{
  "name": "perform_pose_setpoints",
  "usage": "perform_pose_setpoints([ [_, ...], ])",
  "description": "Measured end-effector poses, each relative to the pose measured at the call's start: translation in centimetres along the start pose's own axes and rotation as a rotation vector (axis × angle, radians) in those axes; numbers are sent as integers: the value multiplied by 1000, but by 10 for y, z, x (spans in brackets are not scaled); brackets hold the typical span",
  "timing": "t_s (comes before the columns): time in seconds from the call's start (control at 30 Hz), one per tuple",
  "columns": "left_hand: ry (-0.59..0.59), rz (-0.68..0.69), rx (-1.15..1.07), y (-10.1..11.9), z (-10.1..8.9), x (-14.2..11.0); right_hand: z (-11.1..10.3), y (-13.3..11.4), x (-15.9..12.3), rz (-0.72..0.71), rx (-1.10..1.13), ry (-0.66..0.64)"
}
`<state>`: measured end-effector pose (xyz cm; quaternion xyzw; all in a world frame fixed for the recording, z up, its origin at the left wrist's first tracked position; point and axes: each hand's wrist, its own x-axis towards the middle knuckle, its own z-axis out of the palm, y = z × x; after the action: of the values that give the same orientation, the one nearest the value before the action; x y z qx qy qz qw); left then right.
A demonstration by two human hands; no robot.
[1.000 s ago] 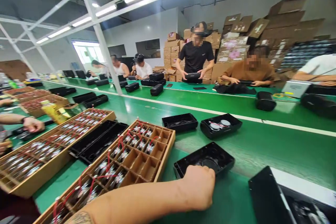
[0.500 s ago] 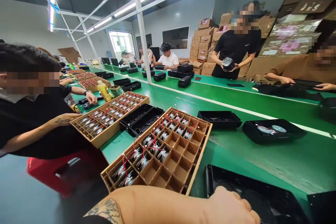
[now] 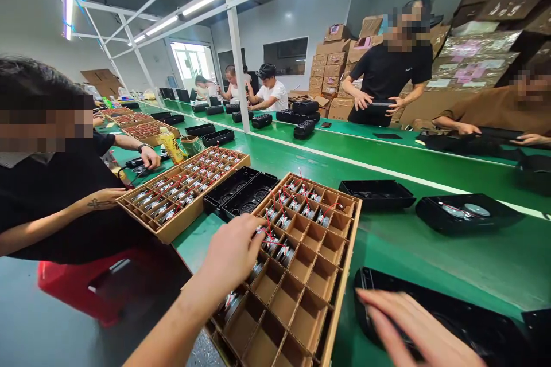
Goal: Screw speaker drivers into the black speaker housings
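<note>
My left hand [image 3: 235, 249] reaches into a cardboard tray [image 3: 353, 229] with divided compartments. Its thumb and fingers close around a small metal speaker driver [image 3: 260, 231], mostly hidden by the hand. More speaker drivers [image 3: 284, 253] with red wires fill the far and left compartments; several nearer ones on the right hold none. My right hand [image 3: 413, 327], slightly blurred, is open with fingers extended over the left end of a black speaker housing [image 3: 456, 304]. Whether it touches the housing I cannot tell.
Two open black housings [image 3: 247, 192] lie left of the tray, beside another full tray [image 3: 206, 206]. Farther back sit an empty-looking housing [image 3: 374, 195] and one with two round drivers [image 3: 467, 212]. A co-worker [image 3: 43, 183] sits at left; others work across the green table [image 3: 310, 166].
My left hand has moved from the black housing back to the tray and onto a driver. My right hand has come into view over the housing. The view has shifted slightly.
</note>
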<state>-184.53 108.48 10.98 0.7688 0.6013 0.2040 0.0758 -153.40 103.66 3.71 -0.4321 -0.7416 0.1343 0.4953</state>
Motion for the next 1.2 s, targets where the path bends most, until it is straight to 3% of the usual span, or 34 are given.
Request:
perform_pose_setpoints([
  [0.03,-10,-17,12,-14,-1,5,21,1,13,-90,-156,-183],
  [0.07,-32,-10,17,-25,0,10,44,2,28,-96,-212,-244],
  [0.17,-122,86,10,-42,10,25,108,3,66,-74,-299,-380],
  [0.27,-196,179,-2,-47,22,35,144,4,84,-33,-354,-453],
  [0.47,-195,205,-62,-60,37,44,146,3,80,-9,-241,-451],
  [0.67,-83,167,-224,-69,53,52,140,7,76,75,98,-204],
  [0.8,100,48,-401,-73,56,54,120,-2,76,141,343,35],
  [0.93,264,-50,-586,-61,36,54,71,-25,76,126,530,240],
  [1.07,325,-48,-752,-26,4,44,-1,-46,55,102,627,381],
  [1.2,252,-44,-927,28,-5,20,-71,-51,-4,155,532,505],
])
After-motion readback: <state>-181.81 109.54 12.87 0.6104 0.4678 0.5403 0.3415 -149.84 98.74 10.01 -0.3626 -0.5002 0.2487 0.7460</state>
